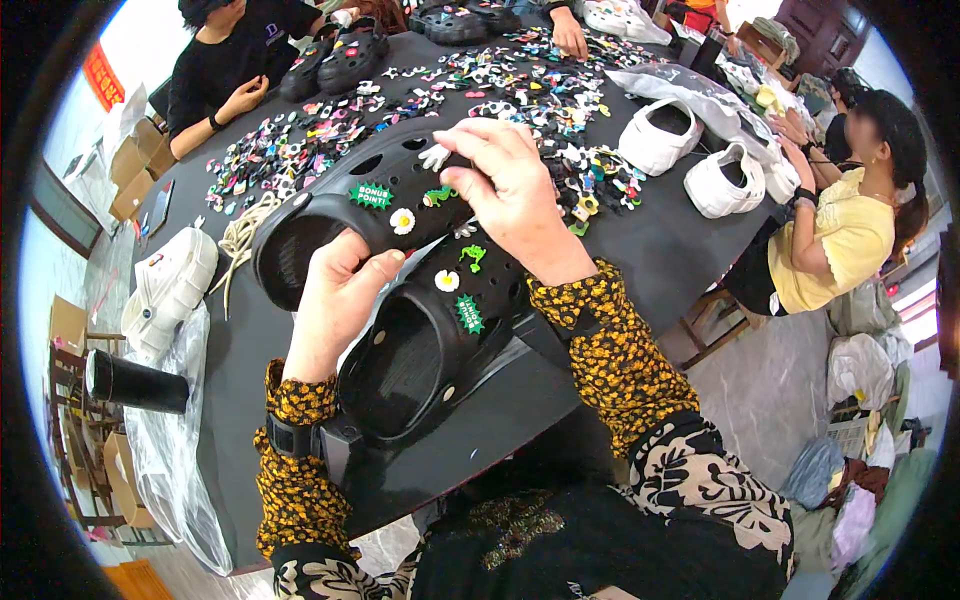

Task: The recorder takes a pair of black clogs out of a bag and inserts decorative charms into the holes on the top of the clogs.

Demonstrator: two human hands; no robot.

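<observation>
My left hand (340,300) reaches into the opening of a black clog (330,225) and holds it tilted up, the thumb outside near the strap. On its toe sit a white hand-shaped charm (433,157), a green starburst charm (371,195), a daisy charm (402,221) and a small green charm (438,197). My right hand (505,190) is closed over the toe end, fingertips and thumb close to the white and small green charms; what lies under the palm is hidden. A second black clog (455,345) with similar charms lies below on the table.
Loose colourful charms (300,150) are heaped across the black table (225,420). White clogs (655,140) stand at right; a white clog (170,285), pale laces (245,235) and a black cylinder (137,382) are at left. Co-workers sit around, including one in yellow (830,240).
</observation>
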